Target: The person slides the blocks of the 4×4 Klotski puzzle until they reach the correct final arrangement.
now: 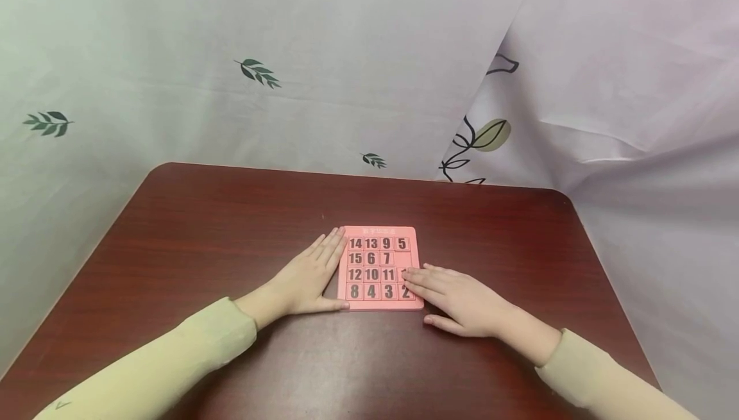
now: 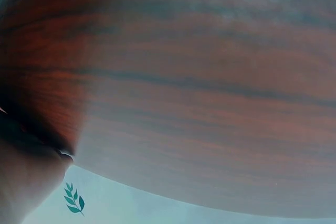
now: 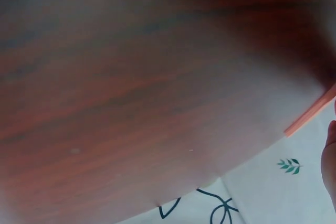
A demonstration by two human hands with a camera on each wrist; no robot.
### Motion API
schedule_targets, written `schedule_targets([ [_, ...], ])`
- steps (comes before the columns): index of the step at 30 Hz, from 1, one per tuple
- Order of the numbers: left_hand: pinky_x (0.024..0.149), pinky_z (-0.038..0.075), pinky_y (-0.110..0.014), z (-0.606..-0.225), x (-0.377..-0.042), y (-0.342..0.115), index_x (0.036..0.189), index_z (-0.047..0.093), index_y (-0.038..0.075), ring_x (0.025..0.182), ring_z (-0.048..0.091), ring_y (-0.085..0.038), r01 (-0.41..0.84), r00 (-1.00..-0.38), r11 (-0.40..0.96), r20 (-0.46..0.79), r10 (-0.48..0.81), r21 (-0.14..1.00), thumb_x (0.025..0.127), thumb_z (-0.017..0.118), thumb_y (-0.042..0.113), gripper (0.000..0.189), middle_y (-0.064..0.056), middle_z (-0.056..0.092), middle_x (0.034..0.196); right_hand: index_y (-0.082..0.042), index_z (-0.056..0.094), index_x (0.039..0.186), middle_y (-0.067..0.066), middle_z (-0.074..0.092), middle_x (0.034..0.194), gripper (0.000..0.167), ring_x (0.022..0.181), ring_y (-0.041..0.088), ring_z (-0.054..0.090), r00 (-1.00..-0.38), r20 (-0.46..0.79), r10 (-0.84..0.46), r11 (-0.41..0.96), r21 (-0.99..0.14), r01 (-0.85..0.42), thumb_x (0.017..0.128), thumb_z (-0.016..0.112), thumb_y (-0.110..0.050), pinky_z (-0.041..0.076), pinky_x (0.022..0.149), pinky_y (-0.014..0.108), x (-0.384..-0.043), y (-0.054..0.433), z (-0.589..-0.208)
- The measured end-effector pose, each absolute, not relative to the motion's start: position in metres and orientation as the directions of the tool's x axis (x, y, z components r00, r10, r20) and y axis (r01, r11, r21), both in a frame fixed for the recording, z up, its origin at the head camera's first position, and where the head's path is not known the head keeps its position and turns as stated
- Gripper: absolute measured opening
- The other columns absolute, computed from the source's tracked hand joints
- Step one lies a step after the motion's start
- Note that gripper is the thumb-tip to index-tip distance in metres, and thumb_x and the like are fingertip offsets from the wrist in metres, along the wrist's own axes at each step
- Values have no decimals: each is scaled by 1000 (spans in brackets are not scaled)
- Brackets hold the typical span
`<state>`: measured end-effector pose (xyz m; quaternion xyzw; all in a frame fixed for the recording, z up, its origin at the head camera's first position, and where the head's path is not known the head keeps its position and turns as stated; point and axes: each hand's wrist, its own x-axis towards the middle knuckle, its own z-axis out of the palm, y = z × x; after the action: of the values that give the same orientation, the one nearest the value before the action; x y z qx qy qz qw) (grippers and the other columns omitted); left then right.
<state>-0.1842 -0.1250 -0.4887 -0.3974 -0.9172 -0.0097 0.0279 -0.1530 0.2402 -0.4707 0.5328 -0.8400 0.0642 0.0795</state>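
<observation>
A pink sliding number puzzle (image 1: 381, 305) lies flat on the table with its black-numbered square tiles facing up. In the second row, a bare slot (image 1: 402, 258) shows to the right of the 7 tile. My left hand (image 1: 300, 282) lies along the puzzle's left edge, fingers extended and thumb at the near left corner. From the right, my right hand (image 1: 467, 301) reaches over the frame, its straight fingertips on the tile below the bare slot and partly hiding that tile's number. The right wrist view catches the puzzle's side edge (image 3: 310, 114) beside a finger.
The dark red wood-grain table (image 1: 231, 215) has rounded far corners. A pale curtain (image 1: 323, 35) with leaf prints hangs behind it and along its sides.
</observation>
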Motion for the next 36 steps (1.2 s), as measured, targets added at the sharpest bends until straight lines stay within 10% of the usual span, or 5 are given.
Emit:
schedule_targets([
  [16, 135, 24, -50, -489, -185, -124, 164, 22, -11, 164, 20, -42, 730, -683, 684, 58, 728, 11, 88, 61, 79, 124, -32, 16, 174, -8, 54, 156, 8, 53, 163, 66, 152, 27, 50, -534, 127, -836, 534, -39, -845, 102, 67, -45, 44, 124, 50, -168, 235, -465],
  [36, 133, 27, -51, -489, -184, -125, 162, 25, -13, 163, 23, -44, 734, -677, 679, 73, 732, 7, 89, 63, 76, 122, -33, 19, 173, -5, 55, 153, 8, 56, 160, 68, 149, 23, 54, -380, 228, -896, 394, 19, -919, 99, 71, -43, 45, 119, 45, -124, 247, -473],
])
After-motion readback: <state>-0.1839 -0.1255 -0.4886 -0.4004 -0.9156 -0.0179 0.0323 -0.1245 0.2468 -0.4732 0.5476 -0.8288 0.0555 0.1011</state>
